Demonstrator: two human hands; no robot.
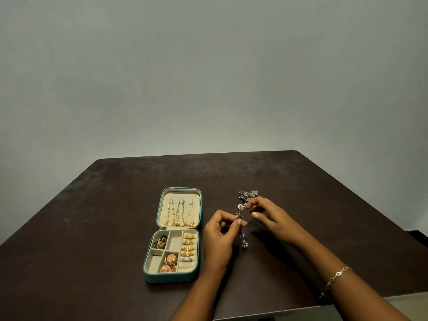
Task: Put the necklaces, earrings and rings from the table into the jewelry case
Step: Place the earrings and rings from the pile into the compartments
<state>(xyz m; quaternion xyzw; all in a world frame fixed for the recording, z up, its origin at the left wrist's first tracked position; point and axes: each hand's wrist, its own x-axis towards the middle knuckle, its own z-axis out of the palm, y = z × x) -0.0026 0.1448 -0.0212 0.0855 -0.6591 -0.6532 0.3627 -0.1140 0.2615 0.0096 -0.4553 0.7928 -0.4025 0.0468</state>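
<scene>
Both hands meet over the table point(111, 218) just right of the open jewelry case point(171, 278). The left hand point(220, 237) pinches a silver earring point(244, 243) between thumb and forefinger near its upper part, while the right hand point(271, 216) pinches the ornament at its top end with curled fingertips. The piece is too small to tell whether it is 1 earring or 2 hooked together. Its long axis runs from the right hand's fingertips, through the left hand's pinch, down to a cluster dangling below and toward the person. The case lies to the left of the left hand, almost touching it, so that hand is much the nearer for a drop-in. The lid, beyond the left hand, holds 3 gold necklaces point(178, 214). The ring roll point(188, 245) sits nearest the left palm. 2 compartments further left look bare, so the carry would probably go leftward across the rings. Just beyond the right hand's fingertips, a small heap of silver jewelry point(249, 194) waits on the table.
</scene>
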